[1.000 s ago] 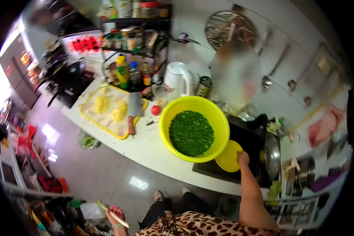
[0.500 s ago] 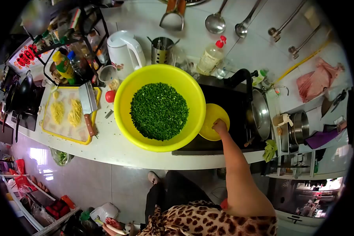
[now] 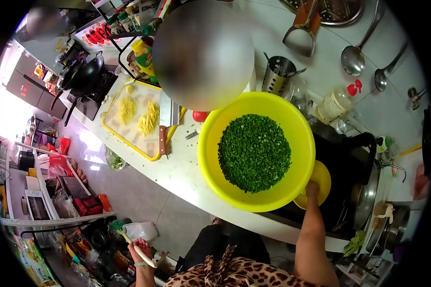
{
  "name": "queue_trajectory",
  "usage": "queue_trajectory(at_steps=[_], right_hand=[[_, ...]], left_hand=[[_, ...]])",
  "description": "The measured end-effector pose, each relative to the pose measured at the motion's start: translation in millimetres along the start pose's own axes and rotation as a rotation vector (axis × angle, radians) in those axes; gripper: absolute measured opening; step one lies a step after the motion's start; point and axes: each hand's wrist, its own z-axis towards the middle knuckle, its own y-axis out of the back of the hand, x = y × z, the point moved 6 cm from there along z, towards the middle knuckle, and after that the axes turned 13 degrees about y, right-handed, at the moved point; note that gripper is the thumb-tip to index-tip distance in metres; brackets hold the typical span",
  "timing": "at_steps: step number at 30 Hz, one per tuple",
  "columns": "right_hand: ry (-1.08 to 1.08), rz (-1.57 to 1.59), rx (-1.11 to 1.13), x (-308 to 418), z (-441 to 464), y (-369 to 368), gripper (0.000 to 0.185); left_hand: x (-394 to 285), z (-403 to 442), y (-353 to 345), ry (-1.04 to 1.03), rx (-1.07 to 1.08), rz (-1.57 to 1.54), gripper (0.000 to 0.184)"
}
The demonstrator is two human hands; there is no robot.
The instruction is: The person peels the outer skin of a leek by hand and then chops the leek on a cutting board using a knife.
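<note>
A big yellow basin point(image 3: 207, 158) of finely chopped greens point(image 3: 255, 153) stands on the counter in front of me. Beside it on the right, partly hidden by its rim, is a smaller yellow bowl point(image 3: 324, 184). My right hand point(image 3: 312, 188) reaches down into this bowl with curled fingers; what they hold, if anything, is hidden. Low on the left, away from the counter, my left hand point(image 3: 141, 249) is closed round a long stalk point(image 3: 146, 257), white and thick at one end and yellow-green at the other, like a scallion.
A cleaver point(image 3: 166, 119) lies on the yellow-edged cutting board point(image 3: 129, 147) near shredded yellow piles. A tomato point(image 3: 200, 116), a soap bottle point(image 3: 333, 104) and a utensil holder point(image 3: 277, 76) stand behind. A blurred patch hides the back counter. Shelves point(image 3: 57, 221) are at left.
The view has turned left, so the counter appears shifted and tilted. My left hand with the stalk has come further into view. My right hand stays at the smaller bowl.
</note>
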Motion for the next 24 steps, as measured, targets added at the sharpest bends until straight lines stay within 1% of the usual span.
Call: queue_trajectory(at_steps=[1,2,4,5,7,8,9,10,11,12,13,15,16,18,20,21,23,24], right_hand=[[-0.162,0.105,-0.023,7.0,-12.1,13.8,0.034],[-0.164,0.097,-0.038,7.4,-12.4,17.6,0.034],[-0.032,0.014,-0.022,11.4,-9.3,19.3,0.033],[-0.059,0.111,-0.013,11.2,-9.8,13.0,0.027],[0.029,-0.049,0.043,23.1,-10.5,11.4,0.018],[0.094,-0.009,0.057,26.4,-12.7,13.2,0.017],[0.159,0.033,0.073,30.9,-15.2,15.4,0.020],[0.165,0.013,0.075,4.3,1.2,6.0,0.017],[0.502,-0.372,0.078,-18.0,19.0,-2.7,0.017],[0.547,-0.728,0.096,-6.1,8.3,7.5,0.019],[0.367,-0.589,0.032,14.3,-5.2,22.5,0.024],[0.037,-0.280,-0.174,71.9,-46.9,58.6,0.034],[0.026,-0.210,-0.162,112.1,-70.6,78.2,0.037],[0.015,-0.039,-0.106,116.6,-71.7,78.7,0.031],[0.077,-0.034,-0.101,119.5,-75.7,87.1,0.028],[0.191,-0.076,-0.161,136.7,-89.3,100.2,0.028],[0.287,0.090,-0.176,167.7,-106.5,125.6,0.040],[0.373,0.312,-0.136,194.5,-125.6,144.7,0.039]], left_hand=[[2.9,0.5,-4.7,0.013,0.013,0.002,0.026],[6.0,1.4,-9.6,0.027,0.027,0.005,0.027],[10.7,6.7,-12.8,0.032,0.046,-0.031,0.027],[13.7,10.4,-15.0,0.044,0.049,-0.042,0.027],[19.1,16.0,-16.0,0.076,0.049,-0.075,0.028],[19.2,20.2,-15.8,0.080,0.049,-0.070,0.028],[20.9,24.7,-15.9,0.088,0.050,-0.060,0.028],[21.6,29.9,-14.3,0.098,0.050,-0.048,0.028],[22.7,37.8,-15.0,0.108,0.053,-0.031,0.028],[24.2,47.6,-16.4,0.122,0.057,-0.005,0.028],[24.2,58.7,-18.6,0.135,0.061,0.030,0.028],[33.5,77.9,-36.4,0.168,0.079,0.113,0.028],[38.5,83.8,-41.2,0.183,0.088,0.144,0.028],[39.9,95.9,-49.5,0.205,0.111,0.184,0.028],[30.7,108.4,-52.1,0.222,0.127,0.200,0.028],[19.4,116.5,-51.2,0.231,0.144,0.208,0.028],[-2.1,135.6,-46.6,0.247,0.179,0.194,0.028],[-16.0,140.5,-40.2,0.245,0.188,0.166,0.028]])
